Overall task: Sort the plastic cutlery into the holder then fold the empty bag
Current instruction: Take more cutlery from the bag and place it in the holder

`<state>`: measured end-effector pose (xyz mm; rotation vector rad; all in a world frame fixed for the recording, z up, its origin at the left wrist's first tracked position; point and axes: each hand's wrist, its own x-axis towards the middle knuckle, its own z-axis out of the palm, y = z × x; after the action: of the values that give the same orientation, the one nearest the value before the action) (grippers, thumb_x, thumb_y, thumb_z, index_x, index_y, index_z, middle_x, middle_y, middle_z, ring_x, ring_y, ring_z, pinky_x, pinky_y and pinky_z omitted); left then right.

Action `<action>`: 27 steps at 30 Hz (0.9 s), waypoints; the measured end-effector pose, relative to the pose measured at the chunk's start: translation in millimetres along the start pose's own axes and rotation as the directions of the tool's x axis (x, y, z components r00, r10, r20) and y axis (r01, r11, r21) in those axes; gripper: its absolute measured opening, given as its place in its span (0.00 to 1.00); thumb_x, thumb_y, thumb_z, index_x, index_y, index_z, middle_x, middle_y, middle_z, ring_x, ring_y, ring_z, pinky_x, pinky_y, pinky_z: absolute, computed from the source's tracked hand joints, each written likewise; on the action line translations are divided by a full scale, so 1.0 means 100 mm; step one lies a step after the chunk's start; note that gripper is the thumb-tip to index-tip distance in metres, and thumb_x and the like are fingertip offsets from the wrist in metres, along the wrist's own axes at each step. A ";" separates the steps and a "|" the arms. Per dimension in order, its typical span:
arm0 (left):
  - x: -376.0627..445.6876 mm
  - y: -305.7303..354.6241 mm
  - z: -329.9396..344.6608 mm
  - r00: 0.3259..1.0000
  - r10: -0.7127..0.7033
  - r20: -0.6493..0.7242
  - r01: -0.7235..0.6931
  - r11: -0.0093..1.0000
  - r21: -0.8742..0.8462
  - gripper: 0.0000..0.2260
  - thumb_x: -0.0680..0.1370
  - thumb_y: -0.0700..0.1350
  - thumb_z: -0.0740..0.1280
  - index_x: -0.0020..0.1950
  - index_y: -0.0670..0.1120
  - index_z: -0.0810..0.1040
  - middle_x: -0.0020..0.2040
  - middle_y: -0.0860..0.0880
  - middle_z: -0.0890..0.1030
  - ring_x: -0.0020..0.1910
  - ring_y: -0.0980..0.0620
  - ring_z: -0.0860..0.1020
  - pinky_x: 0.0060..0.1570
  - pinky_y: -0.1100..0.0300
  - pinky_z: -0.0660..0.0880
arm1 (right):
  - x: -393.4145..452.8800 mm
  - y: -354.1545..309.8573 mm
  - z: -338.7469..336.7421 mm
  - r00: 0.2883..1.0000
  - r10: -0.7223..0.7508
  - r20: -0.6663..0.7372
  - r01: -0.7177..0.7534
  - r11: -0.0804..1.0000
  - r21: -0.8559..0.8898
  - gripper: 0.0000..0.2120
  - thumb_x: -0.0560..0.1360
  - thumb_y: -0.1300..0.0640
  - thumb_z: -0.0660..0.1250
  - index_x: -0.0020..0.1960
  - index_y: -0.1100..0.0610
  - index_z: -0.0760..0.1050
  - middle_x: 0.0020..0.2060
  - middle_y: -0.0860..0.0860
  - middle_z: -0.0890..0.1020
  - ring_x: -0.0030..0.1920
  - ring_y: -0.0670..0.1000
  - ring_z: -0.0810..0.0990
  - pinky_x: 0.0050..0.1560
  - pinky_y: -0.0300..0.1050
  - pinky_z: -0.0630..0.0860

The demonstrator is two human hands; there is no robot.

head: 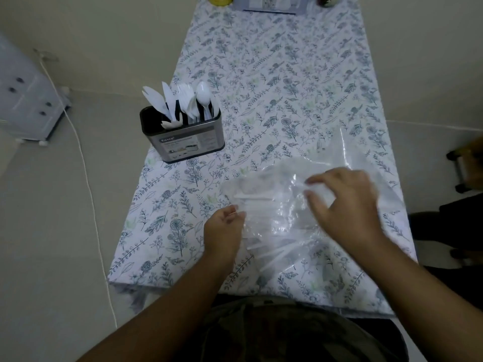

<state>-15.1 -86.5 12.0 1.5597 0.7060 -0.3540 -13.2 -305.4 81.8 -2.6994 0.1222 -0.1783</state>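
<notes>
A clear plastic bag (347, 163) lies on the floral tablecloth (274, 87) near the front edge, with white plastic cutlery (264, 231) showing through it. My left hand (222, 231) pinches the bag's left edge. My right hand (342, 205) rests on top of the bag with its fingers curled into the plastic. At the table's left side stands a metal holder (188, 137) with white knives, forks (184, 94) and spoons (203, 94) upright in its compartments.
At the far end of the table are a yellow object (219, 0), a printed box (271, 3) and a dark round thing (326, 1). A small drawer unit (26, 100) and a white cable (86, 165) are on the floor to the left. Dark furniture (460, 173) stands to the right.
</notes>
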 end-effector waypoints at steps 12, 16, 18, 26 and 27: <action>0.19 0.05 -0.23 0.740 0.483 0.468 -0.668 0.608 0.430 0.23 0.74 0.35 0.60 0.68 0.47 0.78 0.67 0.49 0.79 0.65 0.51 0.76 0.68 0.55 0.72 | -0.18 -0.32 0.50 0.947 -0.045 0.319 0.074 0.994 -0.081 0.09 0.77 0.45 0.64 0.49 0.45 0.83 0.50 0.43 0.81 0.60 0.52 0.74 0.63 0.58 0.69; 0.38 -0.06 -0.30 0.712 0.239 0.660 -0.694 0.388 0.607 0.35 0.75 0.51 0.64 0.80 0.48 0.57 0.80 0.48 0.59 0.79 0.50 0.55 0.78 0.51 0.55 | -0.12 -0.19 0.46 0.929 -0.038 0.367 -0.069 0.960 0.273 0.06 0.80 0.52 0.66 0.45 0.47 0.77 0.47 0.47 0.79 0.53 0.49 0.76 0.56 0.34 0.70; 0.38 -0.08 -0.31 0.714 0.248 0.655 -0.699 0.310 0.644 0.39 0.75 0.57 0.67 0.81 0.47 0.54 0.81 0.47 0.58 0.79 0.49 0.56 0.77 0.52 0.56 | -0.12 -0.20 0.41 0.927 0.009 0.375 -0.159 0.915 0.372 0.08 0.81 0.56 0.67 0.44 0.46 0.75 0.48 0.47 0.78 0.51 0.42 0.75 0.52 0.23 0.64; 0.33 -0.13 0.15 0.655 0.329 0.680 -0.744 0.126 0.656 0.55 0.61 0.79 0.65 0.76 0.44 0.60 0.72 0.45 0.69 0.70 0.44 0.68 0.70 0.45 0.66 | -0.12 -0.24 0.33 0.917 0.075 0.393 -0.286 0.810 0.512 0.06 0.81 0.56 0.67 0.45 0.52 0.79 0.51 0.48 0.79 0.56 0.39 0.76 0.55 0.33 0.67; 0.36 -0.16 0.19 0.661 0.335 0.671 -0.733 0.098 0.673 0.52 0.60 0.78 0.66 0.72 0.44 0.64 0.67 0.46 0.74 0.65 0.44 0.72 0.67 0.46 0.70 | -0.13 -0.25 0.33 0.917 0.076 0.392 -0.284 0.814 0.507 0.06 0.81 0.56 0.67 0.46 0.52 0.79 0.51 0.48 0.79 0.56 0.39 0.76 0.55 0.32 0.67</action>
<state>5.9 -96.8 -24.7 2.6366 -0.6521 -0.4738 -19.4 -268.3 61.6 -2.0714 0.1875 0.2972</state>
